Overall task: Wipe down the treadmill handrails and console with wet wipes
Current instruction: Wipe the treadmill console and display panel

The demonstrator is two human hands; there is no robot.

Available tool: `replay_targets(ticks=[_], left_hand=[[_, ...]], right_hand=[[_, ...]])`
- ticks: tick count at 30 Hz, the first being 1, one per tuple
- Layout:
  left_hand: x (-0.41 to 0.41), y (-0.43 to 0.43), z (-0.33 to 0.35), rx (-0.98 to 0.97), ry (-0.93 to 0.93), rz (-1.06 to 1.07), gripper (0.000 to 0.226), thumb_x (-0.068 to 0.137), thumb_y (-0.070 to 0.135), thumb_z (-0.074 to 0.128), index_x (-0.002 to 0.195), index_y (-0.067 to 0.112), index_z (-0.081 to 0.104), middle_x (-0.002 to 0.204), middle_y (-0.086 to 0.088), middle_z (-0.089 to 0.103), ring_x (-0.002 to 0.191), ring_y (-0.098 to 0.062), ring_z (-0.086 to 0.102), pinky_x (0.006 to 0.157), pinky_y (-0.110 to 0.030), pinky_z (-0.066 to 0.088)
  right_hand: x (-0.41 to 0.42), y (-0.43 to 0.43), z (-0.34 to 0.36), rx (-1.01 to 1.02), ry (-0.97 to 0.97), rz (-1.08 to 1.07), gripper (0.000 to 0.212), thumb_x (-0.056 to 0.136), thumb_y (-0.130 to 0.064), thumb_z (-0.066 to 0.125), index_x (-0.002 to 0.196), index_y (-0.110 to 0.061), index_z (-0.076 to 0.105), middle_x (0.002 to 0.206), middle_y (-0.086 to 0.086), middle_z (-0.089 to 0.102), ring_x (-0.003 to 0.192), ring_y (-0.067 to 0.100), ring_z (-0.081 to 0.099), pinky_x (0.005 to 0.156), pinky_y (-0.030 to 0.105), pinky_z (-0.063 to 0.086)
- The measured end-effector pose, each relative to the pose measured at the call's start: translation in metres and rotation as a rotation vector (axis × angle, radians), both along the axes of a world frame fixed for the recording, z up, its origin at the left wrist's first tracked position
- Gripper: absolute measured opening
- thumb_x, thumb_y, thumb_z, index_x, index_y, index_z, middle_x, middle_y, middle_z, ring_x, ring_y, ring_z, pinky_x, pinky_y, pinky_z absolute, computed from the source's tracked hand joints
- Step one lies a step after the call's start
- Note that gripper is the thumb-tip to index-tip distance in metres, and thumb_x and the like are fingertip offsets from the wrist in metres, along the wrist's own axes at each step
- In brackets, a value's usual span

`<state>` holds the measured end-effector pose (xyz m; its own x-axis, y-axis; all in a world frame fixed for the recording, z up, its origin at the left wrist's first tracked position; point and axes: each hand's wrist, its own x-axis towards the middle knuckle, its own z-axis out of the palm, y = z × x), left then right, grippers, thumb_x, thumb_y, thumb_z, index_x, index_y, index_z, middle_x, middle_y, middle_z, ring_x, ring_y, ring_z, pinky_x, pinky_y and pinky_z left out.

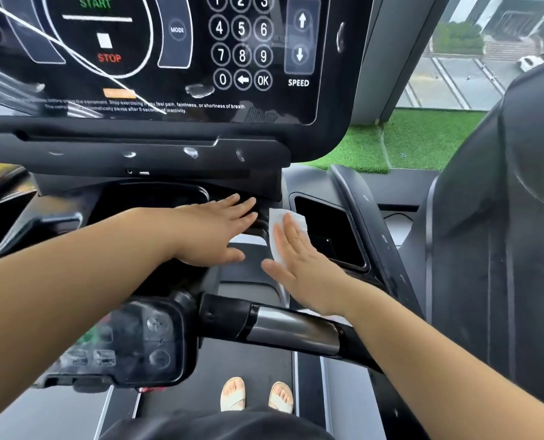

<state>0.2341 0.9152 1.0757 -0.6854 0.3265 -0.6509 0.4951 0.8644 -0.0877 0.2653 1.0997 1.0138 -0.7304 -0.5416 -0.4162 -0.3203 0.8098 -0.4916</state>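
The wipe point(278, 217) lay flat on the lower shelf of the console point(169, 144), right of centre, between the middle recess and the dark pocket point(327, 236) at the right. Its long axis ran near to far, leaning slightly left. Its far end showed beyond the fingertips; the near part was covered.

The right hand point(299, 265) lay on top of it, palm down, fingers straight and close together, pressing rather than gripping. No finger curled round the cloth. The wipe therefore sat directly under and just ahead of this hand, on the line of the fingers.

The left hand point(213, 231) lay flat just left of the wipe, fingers straight, resting on the same shelf. Its fingertips appeared to stop short of the cloth; contact could not be confirmed.

The right hand was plainly the working hand. Judged from this layout, a stroke along the shelf would go either far, toward the base of the panel, or right, toward the pocket.

Smudges point(199, 90) showed on the glossy panel above and on the ledge below it, both far of and higher than the wipe. The handrail point(292, 328) crossed beneath both forearms, near of the wipe. Both appeared to await attention, though the handrail's condition could not be read.
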Motion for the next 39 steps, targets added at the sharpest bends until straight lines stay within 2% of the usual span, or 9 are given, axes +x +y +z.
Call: replay_targets(ticks=[5, 9, 14, 18, 22, 26, 29, 36, 39], left_hand=[[0.001, -0.029, 0.005, -0.032, -0.014, 0.015, 0.070, 0.100, 0.048, 0.029, 0.152, 0.020, -0.010, 0.154, 0.007, -0.028, 0.144, -0.010, -0.019, 0.120, -0.033, 0.006], [0.001, -0.034, -0.003, -0.017, 0.004, 0.010, 0.069, 0.101, 0.048, 0.028, 0.152, 0.019, -0.008, 0.155, 0.004, -0.026, 0.145, -0.012, -0.017, 0.120, -0.032, 0.002], [0.005, -0.037, -0.003, 0.002, 0.101, 0.006, 0.066, 0.100, 0.048, 0.031, 0.153, 0.023, 0.002, 0.160, 0.005, -0.012, 0.147, -0.018, -0.001, 0.117, -0.030, 0.006], [0.006, -0.040, -0.002, 0.016, 0.110, 0.010, 0.065, 0.100, 0.047, 0.033, 0.153, 0.023, 0.004, 0.159, 0.004, -0.006, 0.146, -0.021, 0.007, 0.118, -0.031, 0.015], [0.007, -0.037, -0.002, -0.010, 0.127, -0.012, 0.065, 0.100, 0.049, 0.028, 0.153, 0.022, 0.003, 0.160, 0.001, -0.006, 0.147, -0.021, 0.003, 0.118, -0.035, -0.002], [0.007, -0.044, -0.001, -0.029, 0.105, -0.006, 0.065, 0.100, 0.051, 0.027, 0.153, 0.024, 0.000, 0.160, 0.002, -0.012, 0.147, -0.018, -0.007, 0.118, -0.039, -0.008], [0.009, -0.053, 0.002, -0.046, 0.068, 0.046, 0.068, 0.100, 0.052, 0.027, 0.153, 0.024, -0.005, 0.159, 0.000, -0.017, 0.147, -0.019, -0.011, 0.119, -0.039, -0.009], [0.012, -0.062, 0.002, -0.016, 0.005, 0.132, 0.066, 0.100, 0.053, 0.022, 0.153, 0.023, -0.003, 0.159, 0.001, -0.016, 0.146, -0.017, -0.012, 0.119, -0.039, -0.009], [0.011, -0.063, 0.000, -0.010, 0.009, 0.169, 0.065, 0.099, 0.055, 0.019, 0.153, 0.025, 0.000, 0.160, 0.003, -0.014, 0.146, -0.017, -0.014, 0.117, -0.045, -0.012]], right_hand=[[0.010, 0.013, 0.006, 0.035, -0.016, 0.070, 0.070, 0.099, -0.050, 0.018, 0.147, -0.016, -0.020, 0.151, -0.003, -0.033, 0.129, 0.001, -0.033, 0.105, 0.015, -0.018], [-0.003, -0.006, 0.001, 0.064, 0.070, 0.040, 0.075, 0.099, -0.050, 0.021, 0.146, -0.009, -0.022, 0.151, 0.005, -0.034, 0.137, 0.013, -0.033, 0.114, 0.027, -0.018], [-0.019, -0.022, -0.004, 0.112, 0.189, 0.053, 0.078, 0.097, -0.055, 0.020, 0.147, -0.009, -0.019, 0.153, 0.005, -0.032, 0.139, 0.015, -0.032, 0.114, 0.028, -0.017], [-0.006, -0.008, -0.002, 0.142, 0.187, 0.134, 0.101, 0.071, -0.071, -0.003, 0.148, -0.007, -0.017, 0.146, -0.001, -0.034, 0.134, 0.011, -0.034, 0.110, 0.023, -0.020], [-0.017, -0.020, -0.003, 0.181, 0.213, 0.111, 0.099, 0.074, -0.071, 0.000, 0.147, -0.006, -0.019, 0.151, 0.004, -0.033, 0.135, 0.012, -0.035, 0.114, 0.028, -0.018], [-0.028, -0.034, -0.003, 0.208, 0.284, 0.128, 0.082, 0.094, -0.060, 0.016, 0.146, -0.009, -0.023, 0.153, 0.005, -0.032, 0.138, 0.016, -0.034, 0.116, 0.033, -0.016], [-0.025, -0.023, 0.000, 0.214, 0.258, 0.160, 0.077, 0.098, -0.055, 0.019, 0.146, -0.012, -0.023, 0.151, 0.000, -0.034, 0.134, 0.010, -0.036, 0.117, 0.031, -0.015], [-0.027, -0.051, 0.006, 0.281, 0.321, 0.145, 0.085, 0.093, -0.063, 0.015, 0.146, -0.008, -0.022, 0.153, 0.004, -0.032, 0.129, 0.008, -0.038, 0.110, 0.029, -0.022], [-0.031, -0.058, 0.004, 0.245, 0.366, 0.191, 0.091, 0.083, -0.070, 0.003, 0.147, -0.010, -0.021, 0.154, 0.003, -0.029, 0.135, 0.009, -0.035, 0.112, 0.030, -0.020]])
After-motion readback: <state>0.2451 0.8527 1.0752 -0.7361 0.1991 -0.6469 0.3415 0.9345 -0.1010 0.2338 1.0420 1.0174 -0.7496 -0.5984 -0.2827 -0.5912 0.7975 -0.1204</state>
